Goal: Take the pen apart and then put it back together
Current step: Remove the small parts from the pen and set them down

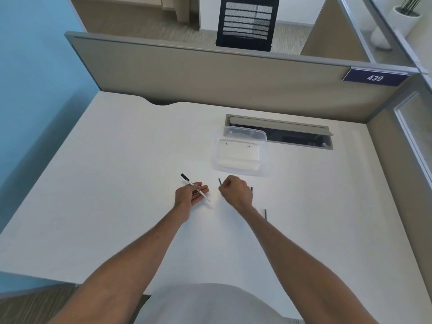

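A white pen (196, 187) with a black cap lies across the fingers of my left hand (189, 195), palm up, near the middle of the white desk (117, 183); the capped end points to the far left. My right hand (236, 192) is a fist just to the right, closed on a thin dark rod (220, 181) whose tip sticks out at the upper left. Another dark tip (251, 189) shows at the fist's right side. A second thin dark rod (265, 214) lies on the desk to the right of my right forearm.
A clear plastic box (242, 152) stands just beyond my hands. Behind it is an open cable slot (292, 134) in the desk. A beige partition (210, 73) closes the far edge, another the right side.
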`<state>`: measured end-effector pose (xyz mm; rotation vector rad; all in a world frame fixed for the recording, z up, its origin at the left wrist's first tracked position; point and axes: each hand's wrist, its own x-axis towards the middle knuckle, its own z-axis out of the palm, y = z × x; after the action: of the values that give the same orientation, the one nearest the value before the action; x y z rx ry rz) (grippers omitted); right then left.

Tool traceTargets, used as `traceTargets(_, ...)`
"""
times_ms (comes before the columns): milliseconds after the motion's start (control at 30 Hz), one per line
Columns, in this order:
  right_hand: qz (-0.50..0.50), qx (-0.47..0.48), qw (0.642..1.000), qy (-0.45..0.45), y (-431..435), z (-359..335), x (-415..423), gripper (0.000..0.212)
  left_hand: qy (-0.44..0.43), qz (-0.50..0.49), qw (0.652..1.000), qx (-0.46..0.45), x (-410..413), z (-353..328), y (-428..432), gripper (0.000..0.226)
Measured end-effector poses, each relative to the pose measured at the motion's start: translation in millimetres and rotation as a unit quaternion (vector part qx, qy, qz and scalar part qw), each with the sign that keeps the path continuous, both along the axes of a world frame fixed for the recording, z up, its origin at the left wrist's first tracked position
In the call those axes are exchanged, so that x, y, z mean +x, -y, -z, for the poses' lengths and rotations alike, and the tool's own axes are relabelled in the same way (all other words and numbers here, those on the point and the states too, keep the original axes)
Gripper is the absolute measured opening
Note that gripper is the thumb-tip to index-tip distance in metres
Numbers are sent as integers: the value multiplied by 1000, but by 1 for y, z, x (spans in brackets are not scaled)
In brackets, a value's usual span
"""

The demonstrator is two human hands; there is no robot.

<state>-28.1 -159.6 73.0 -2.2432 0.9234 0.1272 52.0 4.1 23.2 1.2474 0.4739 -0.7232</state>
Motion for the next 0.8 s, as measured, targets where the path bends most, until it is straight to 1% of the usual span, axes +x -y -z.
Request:
traceTargets(133,67,38,996,52,23,-21,26,15,-1,3,1000,-12,7,-2,8,31)
traceTargets(233,112,39,989,87,43,-38,50,15,-5,-1,1000,-15,15,-5,14,32)
traceTargets(333,134,54,984,108,63,-48,76,16,-6,-6,1000,-23,24,-14,21,33)
traceTargets(500,138,77,982,103,84,-44,109,14,-7,-6,999,-38,40,-25,30,34)
traceTargets(567,144,76,982,91,91,-38,121,12,-12,-4,999,-39,45,-25,32,34)
traceTargets(733,122,60,989,52,103,-20,141,3,-15,1,999,-31,53,-24,31,32)
traceTargets(800,121,60,990,46,104,-15,145,16,-15,1,999,-28,55,-23,28,32)
